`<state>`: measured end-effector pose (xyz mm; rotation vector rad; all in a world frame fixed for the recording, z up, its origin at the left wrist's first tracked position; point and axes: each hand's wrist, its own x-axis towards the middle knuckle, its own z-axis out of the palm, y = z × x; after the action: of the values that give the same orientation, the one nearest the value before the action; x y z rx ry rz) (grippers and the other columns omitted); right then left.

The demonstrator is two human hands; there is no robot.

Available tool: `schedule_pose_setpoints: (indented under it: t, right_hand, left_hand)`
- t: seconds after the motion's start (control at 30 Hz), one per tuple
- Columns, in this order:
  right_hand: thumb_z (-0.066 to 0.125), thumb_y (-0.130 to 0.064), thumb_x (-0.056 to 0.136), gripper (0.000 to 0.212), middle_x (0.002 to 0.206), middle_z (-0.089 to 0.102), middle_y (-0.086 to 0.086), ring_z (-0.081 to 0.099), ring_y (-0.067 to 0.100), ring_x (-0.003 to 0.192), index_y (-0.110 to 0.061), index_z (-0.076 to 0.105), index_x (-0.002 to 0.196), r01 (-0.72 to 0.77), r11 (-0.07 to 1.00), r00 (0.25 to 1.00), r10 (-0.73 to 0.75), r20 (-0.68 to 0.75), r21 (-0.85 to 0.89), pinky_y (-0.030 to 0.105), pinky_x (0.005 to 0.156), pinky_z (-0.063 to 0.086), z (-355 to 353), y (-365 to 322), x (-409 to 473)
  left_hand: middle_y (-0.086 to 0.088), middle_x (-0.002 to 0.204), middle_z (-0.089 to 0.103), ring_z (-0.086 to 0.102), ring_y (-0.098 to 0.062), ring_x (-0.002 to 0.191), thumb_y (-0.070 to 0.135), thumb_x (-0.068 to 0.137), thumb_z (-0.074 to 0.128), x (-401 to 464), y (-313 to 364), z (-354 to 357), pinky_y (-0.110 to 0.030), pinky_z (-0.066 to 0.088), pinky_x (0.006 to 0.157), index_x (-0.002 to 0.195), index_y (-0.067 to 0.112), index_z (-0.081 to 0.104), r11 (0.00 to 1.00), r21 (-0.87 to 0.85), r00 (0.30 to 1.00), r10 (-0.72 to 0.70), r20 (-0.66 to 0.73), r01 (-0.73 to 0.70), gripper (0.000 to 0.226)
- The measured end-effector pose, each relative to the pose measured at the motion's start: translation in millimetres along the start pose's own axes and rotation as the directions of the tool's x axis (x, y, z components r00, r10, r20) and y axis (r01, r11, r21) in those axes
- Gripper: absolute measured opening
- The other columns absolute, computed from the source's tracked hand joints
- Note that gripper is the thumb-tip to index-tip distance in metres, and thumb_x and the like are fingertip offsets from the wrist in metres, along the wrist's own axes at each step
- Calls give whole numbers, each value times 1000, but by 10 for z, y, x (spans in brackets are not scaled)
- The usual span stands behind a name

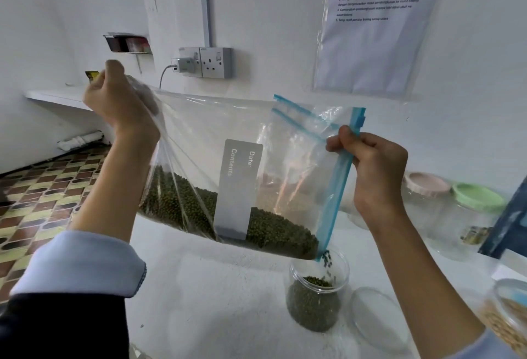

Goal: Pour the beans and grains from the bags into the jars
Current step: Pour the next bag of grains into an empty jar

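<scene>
Green mung beans (279,233) lie in a clear zip bag (228,141) held tilted above an open jar (315,296) on the white tabletop (214,301). Left hand (119,101) fingers grip the bag's raised bottom corner; right hand (373,159) fingers pinch its blue zip strip. Beans fall from the bag's low corner into the jar, beside which lies a clear lid (376,318).

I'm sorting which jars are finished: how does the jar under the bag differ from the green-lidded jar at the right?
The jar under the bag is open, with green beans falling in from the zip bag; the green-lidded jar is capped. The first is over half full of beans; the second looks empty. The first stands near the front, the second back by the wall. Both are clear, upright, on the white counter.
</scene>
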<state>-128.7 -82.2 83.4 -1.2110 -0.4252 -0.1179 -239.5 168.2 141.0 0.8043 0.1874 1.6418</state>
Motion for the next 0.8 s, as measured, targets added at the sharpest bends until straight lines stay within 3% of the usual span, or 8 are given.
schedule_pose_setpoints:
  t: [0.13, 0.4, 0.47, 0.8]
  right_hand:
    - [68, -16, 86, 18, 61, 69, -9, 64, 0, 66, -12, 71, 69, 0, 1000, 999, 0, -32, -3, 17, 77, 49, 5, 28, -18]
    - [67, -12, 85, 16, 59, 68, -11, 63, -4, 63, -5, 70, 72, 31, 999, 999, -30, 21, -22, 9, 70, 49, 40, 41, -42]
    - [67, -13, 86, 17, 58, 67, -12, 62, -5, 62, -8, 70, 70, 36, 999, 999, -36, -21, -8, 7, 68, 47, 34, 47, -48]
    - [68, -16, 86, 20, 59, 68, -11, 61, -2, 64, -14, 70, 66, 28, 1000, 999, -29, -40, -6, 13, 72, 47, 50, 90, -75]
  left_hand:
    - [3, 30, 25, 22, -16, 26, -5, 79, 41, -23, 8, -25, -21, 14, 35, 38, 16, 31, 1000, 25, 1000, 7, -20, -7, 47]
    - [2, 31, 25, 23, -16, 27, -3, 77, 44, 53, -38, -99, -22, 14, 35, 42, 13, 32, 999, 47, 999, -7, -32, 8, 41]
    - [2, 31, 26, 25, -16, 27, -3, 77, 44, 51, -41, -108, -23, 15, 34, 42, 13, 34, 998, 65, 1000, -19, -12, 20, 40]
    - [0, 30, 24, 22, -16, 28, -3, 76, 42, 62, -63, -78, -21, 14, 35, 41, 12, 32, 998, 62, 1000, -17, -7, 18, 39]
